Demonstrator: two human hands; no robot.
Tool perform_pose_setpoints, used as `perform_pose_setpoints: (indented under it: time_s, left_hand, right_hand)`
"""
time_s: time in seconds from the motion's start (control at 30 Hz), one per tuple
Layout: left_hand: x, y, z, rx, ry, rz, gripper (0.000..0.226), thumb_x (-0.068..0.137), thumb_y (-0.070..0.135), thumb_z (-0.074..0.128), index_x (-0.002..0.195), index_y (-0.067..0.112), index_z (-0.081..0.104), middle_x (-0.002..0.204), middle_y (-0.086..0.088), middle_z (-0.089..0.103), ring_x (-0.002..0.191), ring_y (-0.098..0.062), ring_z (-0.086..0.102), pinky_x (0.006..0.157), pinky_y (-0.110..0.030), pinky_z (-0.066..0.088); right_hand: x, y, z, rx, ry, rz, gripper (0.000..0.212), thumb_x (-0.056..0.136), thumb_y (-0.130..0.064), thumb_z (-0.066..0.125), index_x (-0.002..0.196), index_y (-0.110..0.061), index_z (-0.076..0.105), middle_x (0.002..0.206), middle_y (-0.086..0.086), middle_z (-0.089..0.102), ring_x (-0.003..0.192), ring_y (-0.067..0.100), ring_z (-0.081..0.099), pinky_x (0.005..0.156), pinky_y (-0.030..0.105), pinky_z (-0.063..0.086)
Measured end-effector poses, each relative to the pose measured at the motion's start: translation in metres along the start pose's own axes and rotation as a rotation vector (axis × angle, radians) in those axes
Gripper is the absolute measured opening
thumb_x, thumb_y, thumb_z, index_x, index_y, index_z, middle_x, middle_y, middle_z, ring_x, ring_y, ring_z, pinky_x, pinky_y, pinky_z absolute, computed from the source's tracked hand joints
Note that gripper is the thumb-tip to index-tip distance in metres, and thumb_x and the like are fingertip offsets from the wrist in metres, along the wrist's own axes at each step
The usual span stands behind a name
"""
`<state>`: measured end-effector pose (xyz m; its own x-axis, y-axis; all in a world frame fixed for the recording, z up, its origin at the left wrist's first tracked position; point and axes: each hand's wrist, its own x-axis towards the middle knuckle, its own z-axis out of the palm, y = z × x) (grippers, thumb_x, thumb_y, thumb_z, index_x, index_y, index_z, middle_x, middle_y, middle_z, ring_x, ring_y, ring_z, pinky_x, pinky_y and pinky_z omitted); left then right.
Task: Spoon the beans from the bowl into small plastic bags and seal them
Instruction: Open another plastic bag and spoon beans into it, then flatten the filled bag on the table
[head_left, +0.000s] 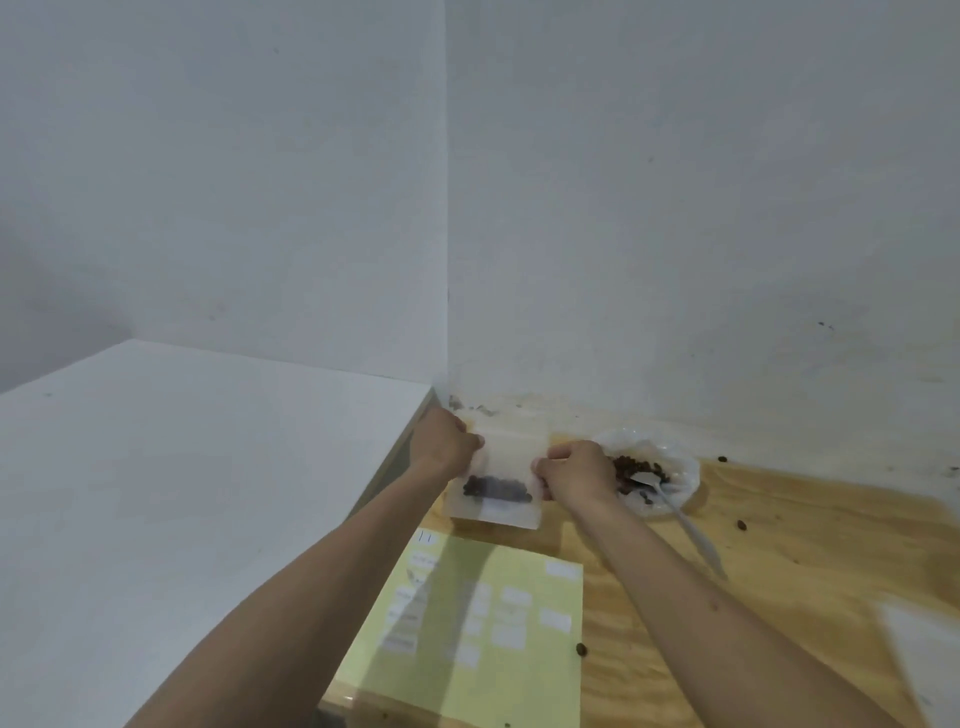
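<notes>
Small translucent plastic bag (498, 470) held upright above the pale wooden tabletop (779, 545), near the wall corner, with a dark clump of brown beans (496, 489) settled low inside. Left edge pinched by the left hand (447, 441), right edge pinched by the right hand (574, 470), fingers of both curled onto the plastic. Judged to be the sealing step: best done by keeping the bag upright so the beans stayed clear of the closure, lining up the two lips, then pressing along the strip from one side across to the other, checking for gaps. Some risk of a bean caught in the seal if tilted.

Just right of the right hand, a shallow clear plastic bowl (675, 457) with more beans, a white plastic spoon (675, 512) lying in it, handle trailing onto the table. A few stray beans (897, 525) scattered about; a pale yellow-green printed sheet (493, 649) nearer the body.

Fingertips mostly hidden behind the bag. Closure strip itself too blurred to make out; open or already shut, impossible to tell. Print on the sheet unreadable. Bowl partly covered by the right hand.
</notes>
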<state>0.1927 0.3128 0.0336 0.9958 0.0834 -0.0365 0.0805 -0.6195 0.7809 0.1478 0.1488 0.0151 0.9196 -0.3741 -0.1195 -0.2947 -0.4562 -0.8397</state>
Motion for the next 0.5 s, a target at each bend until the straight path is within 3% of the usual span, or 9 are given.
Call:
perform_pose_setpoints:
  time_s: [0.07, 0.2, 0.4, 0.5]
  left_hand:
    - [0.012, -0.006, 0.007, 0.072, -0.001, -0.008, 0.035, 0.091, 0.013, 0.069, 0.063, 0.01, 0.049, 0.065, -0.007, 0.054, 0.06, -0.021, 0.053, 0.055, -0.029, 0.046]
    - [0.024, -0.017, 0.021, 0.21, -0.029, -0.005, 0.039, 0.082, -0.001, 0.061, 0.056, 0.014, 0.036, 0.055, -0.002, 0.038, 0.052, -0.019, 0.038, 0.05, -0.025, 0.032]
    - [0.026, -0.031, 0.028, 0.177, -0.014, -0.011, 0.026, 0.081, 0.005, 0.061, 0.061, 0.015, 0.049, 0.059, 0.0, 0.046, 0.056, -0.02, 0.047, 0.056, -0.029, 0.042]
    - [0.023, -0.029, 0.023, 0.119, -0.02, -0.005, 0.007, 0.088, 0.013, 0.066, 0.084, 0.016, 0.061, 0.084, -0.003, 0.058, 0.077, -0.022, 0.055, 0.072, -0.029, 0.044]
  right_hand:
    - [0.003, 0.001, 0.011, -0.1, 0.019, 0.012, 0.018, 0.093, -0.019, 0.064, 0.084, -0.005, 0.07, 0.085, 0.009, 0.07, 0.082, 0.028, 0.068, 0.065, 0.028, 0.049]
    - [0.007, 0.001, 0.024, -0.328, 0.007, -0.004, 0.022, 0.1, -0.02, 0.054, 0.1, -0.002, 0.067, 0.095, 0.013, 0.066, 0.076, 0.027, 0.055, 0.047, 0.024, 0.03]
    - [0.001, -0.001, 0.032, -0.49, 0.019, -0.105, 0.026, 0.1, -0.022, 0.048, 0.103, -0.003, 0.065, 0.108, 0.016, 0.066, 0.08, 0.028, 0.053, 0.066, 0.03, 0.04]
    - [-0.004, -0.004, 0.03, -0.497, 0.016, -0.115, 0.026, 0.1, -0.024, 0.049, 0.101, -0.004, 0.065, 0.108, 0.016, 0.066, 0.079, 0.028, 0.054, 0.065, 0.03, 0.04]
